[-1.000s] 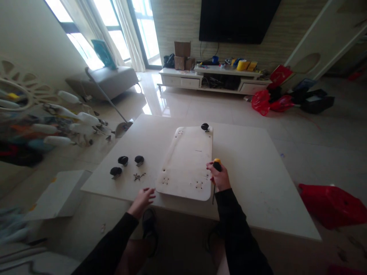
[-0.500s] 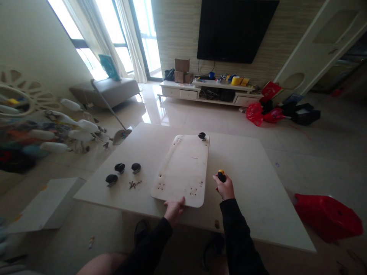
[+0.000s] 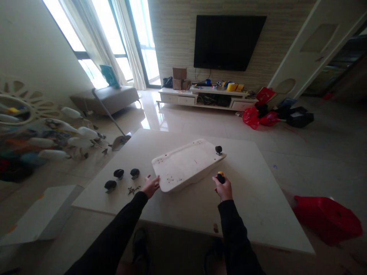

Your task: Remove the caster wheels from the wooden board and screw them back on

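Lying aslant on the white table (image 3: 258, 198), the pale board (image 3: 183, 162) is touched by the spread left hand (image 3: 151, 186).
Loose casters (image 3: 118, 174) and screws (image 3: 133, 190) are strewn leftward; one mounted caster (image 3: 218, 149) is seated at the board's far right. Well apart, a black-and-yellow handle (image 3: 220, 177) is gripped by the right hand (image 3: 225, 189). Beyond, a cluttered cabinet (image 3: 186, 100) is overhung by a television (image 3: 228, 42).

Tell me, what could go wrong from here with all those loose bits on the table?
The small pile of what look like screws lies close to the left hand, so a careless sweep might scatter them.

The three loose black casters stand near them and could get knocked away.

The yellow-and-black tool in the right hand is beside the white board, so a slip might scratch it.
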A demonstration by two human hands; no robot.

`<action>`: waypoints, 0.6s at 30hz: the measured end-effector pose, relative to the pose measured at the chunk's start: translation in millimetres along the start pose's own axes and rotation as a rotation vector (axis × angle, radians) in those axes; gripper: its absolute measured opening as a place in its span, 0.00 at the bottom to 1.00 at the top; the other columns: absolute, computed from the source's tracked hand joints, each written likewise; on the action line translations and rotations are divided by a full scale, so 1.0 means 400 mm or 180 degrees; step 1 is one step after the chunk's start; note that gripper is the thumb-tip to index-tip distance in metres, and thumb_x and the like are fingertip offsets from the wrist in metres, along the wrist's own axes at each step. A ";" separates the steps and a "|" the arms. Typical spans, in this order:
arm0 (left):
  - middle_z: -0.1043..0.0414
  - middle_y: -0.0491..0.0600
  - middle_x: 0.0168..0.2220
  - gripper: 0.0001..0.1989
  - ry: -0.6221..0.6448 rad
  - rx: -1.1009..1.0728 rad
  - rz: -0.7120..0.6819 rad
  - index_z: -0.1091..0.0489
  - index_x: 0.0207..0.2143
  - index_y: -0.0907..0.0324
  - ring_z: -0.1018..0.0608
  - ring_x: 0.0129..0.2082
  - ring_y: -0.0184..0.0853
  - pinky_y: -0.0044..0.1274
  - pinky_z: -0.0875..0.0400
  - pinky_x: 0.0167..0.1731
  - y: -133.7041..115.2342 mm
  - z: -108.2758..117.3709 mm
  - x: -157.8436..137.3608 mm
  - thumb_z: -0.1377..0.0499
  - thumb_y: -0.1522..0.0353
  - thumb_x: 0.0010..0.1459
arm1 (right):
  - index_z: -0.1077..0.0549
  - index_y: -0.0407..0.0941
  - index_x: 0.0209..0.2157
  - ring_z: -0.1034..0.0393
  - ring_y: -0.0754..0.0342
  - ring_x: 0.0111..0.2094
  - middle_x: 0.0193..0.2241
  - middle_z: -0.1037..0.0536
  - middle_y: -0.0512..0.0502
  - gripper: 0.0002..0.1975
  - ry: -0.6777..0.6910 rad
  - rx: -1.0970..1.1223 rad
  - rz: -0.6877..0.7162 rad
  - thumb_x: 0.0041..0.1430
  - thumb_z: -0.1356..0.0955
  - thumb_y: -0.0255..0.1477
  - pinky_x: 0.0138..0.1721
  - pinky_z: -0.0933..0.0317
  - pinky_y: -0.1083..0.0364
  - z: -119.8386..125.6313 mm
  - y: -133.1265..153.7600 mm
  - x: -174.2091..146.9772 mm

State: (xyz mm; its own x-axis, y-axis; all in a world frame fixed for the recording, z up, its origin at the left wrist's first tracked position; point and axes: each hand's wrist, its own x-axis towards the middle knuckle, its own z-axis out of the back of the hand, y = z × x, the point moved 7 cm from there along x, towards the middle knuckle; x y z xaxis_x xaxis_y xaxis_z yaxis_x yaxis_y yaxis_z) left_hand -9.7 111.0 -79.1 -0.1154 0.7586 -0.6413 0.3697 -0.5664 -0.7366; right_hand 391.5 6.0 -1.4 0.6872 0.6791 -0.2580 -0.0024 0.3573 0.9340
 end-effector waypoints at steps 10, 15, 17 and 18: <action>0.25 0.55 0.60 0.32 -0.0076 -0.0281 -0.0512 0.38 0.59 0.49 0.18 0.52 0.39 0.25 0.23 0.43 0.091 -0.094 -0.076 0.27 0.70 0.57 | 0.26 0.46 0.38 0.35 0.60 0.16 0.22 0.29 0.58 0.26 -0.0061 0.0339 -0.0196 0.42 0.24 0.48 0.16 0.41 0.59 -0.010 -0.034 0.016; 0.23 0.57 0.56 0.35 0.0134 -0.0366 -0.0584 0.34 0.59 0.52 0.18 0.50 0.41 0.25 0.22 0.40 0.067 -0.095 -0.066 0.29 0.76 0.51 | 0.26 0.46 0.40 0.31 0.58 0.17 0.22 0.27 0.57 0.28 -0.0095 0.0615 -0.0391 0.41 0.24 0.49 0.18 0.39 0.59 -0.015 -0.041 0.009; 0.22 0.57 0.54 0.34 0.0295 -0.0331 -0.0535 0.31 0.58 0.54 0.18 0.48 0.41 0.24 0.22 0.39 0.040 -0.062 -0.051 0.29 0.78 0.49 | 0.26 0.46 0.39 0.29 0.57 0.19 0.23 0.26 0.55 0.26 -0.0198 0.0671 -0.0407 0.42 0.24 0.48 0.18 0.38 0.60 -0.003 -0.039 0.012; 0.21 0.58 0.53 0.34 0.0373 -0.0284 -0.0498 0.30 0.58 0.56 0.18 0.46 0.41 0.24 0.21 0.38 0.021 -0.041 -0.042 0.29 0.78 0.48 | 0.26 0.46 0.38 0.28 0.57 0.19 0.24 0.25 0.55 0.26 -0.0264 0.0686 -0.0399 0.42 0.24 0.47 0.19 0.39 0.60 0.006 -0.037 0.015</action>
State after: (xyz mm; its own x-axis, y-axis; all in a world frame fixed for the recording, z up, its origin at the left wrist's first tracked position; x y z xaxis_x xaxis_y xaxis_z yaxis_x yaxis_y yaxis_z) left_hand 10.4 98.7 -71.1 -0.0716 0.8702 -0.4875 0.4363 -0.4121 -0.7998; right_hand 397.3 3.3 -16.4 0.7296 0.5800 -0.3622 0.2353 0.2843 0.9294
